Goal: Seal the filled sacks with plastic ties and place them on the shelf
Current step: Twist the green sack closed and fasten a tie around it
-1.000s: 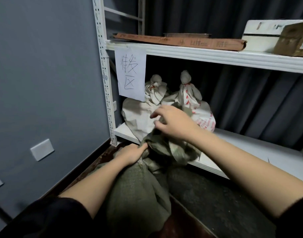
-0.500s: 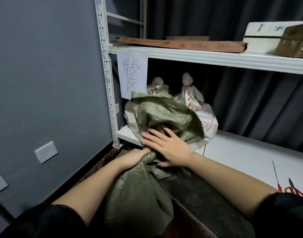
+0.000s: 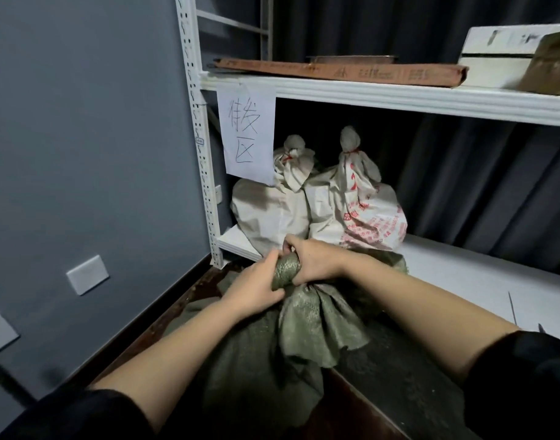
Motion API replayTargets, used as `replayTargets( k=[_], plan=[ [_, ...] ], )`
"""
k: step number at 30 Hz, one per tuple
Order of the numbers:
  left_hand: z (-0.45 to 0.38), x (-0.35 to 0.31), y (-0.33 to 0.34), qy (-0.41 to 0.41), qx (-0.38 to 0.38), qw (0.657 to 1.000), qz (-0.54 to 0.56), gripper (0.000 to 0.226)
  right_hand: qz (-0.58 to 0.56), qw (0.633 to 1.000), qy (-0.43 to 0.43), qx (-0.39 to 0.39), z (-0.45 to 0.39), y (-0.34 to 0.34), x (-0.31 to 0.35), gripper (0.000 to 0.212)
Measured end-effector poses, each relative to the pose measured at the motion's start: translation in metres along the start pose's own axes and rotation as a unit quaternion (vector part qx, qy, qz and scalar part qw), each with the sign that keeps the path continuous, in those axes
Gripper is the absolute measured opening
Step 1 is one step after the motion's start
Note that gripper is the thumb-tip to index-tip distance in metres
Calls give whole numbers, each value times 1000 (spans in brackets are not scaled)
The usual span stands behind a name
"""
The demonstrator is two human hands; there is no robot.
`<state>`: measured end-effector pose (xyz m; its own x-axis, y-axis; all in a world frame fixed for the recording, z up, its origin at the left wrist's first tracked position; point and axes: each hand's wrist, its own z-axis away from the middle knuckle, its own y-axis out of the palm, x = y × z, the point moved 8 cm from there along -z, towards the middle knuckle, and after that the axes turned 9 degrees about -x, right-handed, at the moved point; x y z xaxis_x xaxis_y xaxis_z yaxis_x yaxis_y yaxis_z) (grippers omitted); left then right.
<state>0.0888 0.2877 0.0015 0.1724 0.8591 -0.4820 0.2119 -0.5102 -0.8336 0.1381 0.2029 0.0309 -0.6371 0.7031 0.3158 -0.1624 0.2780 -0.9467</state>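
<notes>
A green woven sack [image 3: 266, 360] stands in front of me below the shelf edge, its mouth gathered into a tight neck [image 3: 286, 269]. My left hand [image 3: 256, 289] grips the neck low down and my right hand [image 3: 313, 260] grips it just above. Loose green cloth spills out under my hands. Two white sacks tied with red ties sit on the lower shelf [image 3: 481, 274], one at the left [image 3: 269, 211], one with red print [image 3: 364, 211] to its right. No loose tie shows in either hand.
A white metal rack post [image 3: 199, 134] stands by the grey wall, with a handwritten paper sign [image 3: 245, 133] hanging from the upper shelf [image 3: 399, 98]. A flat brown box [image 3: 342, 69] and a white box [image 3: 507, 55] lie up there. Thin tools [image 3: 512, 308] lie at the shelf's right edge.
The sack's open top, spread wide under my flat right hand before, is now bunched into a narrow neck. My right hand has closed round it above my left hand.
</notes>
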Motion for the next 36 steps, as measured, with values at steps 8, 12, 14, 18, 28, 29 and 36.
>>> replayTargets(
  k=[8, 12, 14, 18, 28, 29, 36],
  plan=[
    [2, -7, 3, 20, -55, 993, -103, 50, -13, 978, 108, 176, 24, 10, -28, 57],
    [-2, 1, 3, -24, -66, 997, -40, 39, -118, 945, 188, 239, 53, -1, -57, 51],
    [-7, 12, 1, -53, -63, 997, -9, 34, -158, 934, 206, 246, 67, -1, -78, 68],
    [-13, 30, -9, -91, -70, 989, 89, 14, -265, 925, 240, 131, 88, 3, -137, 62],
    [-20, 49, -16, -213, -124, 969, 28, 33, -54, 891, 264, -365, 109, -85, -132, 16],
    [-19, 45, -16, -219, -124, 968, 18, 34, -25, 902, 203, -380, 101, -90, -93, 15],
    [-20, 34, -2, -230, -67, 946, 217, 41, 276, 944, 32, -177, 45, 18, 10, 115]
  ],
)
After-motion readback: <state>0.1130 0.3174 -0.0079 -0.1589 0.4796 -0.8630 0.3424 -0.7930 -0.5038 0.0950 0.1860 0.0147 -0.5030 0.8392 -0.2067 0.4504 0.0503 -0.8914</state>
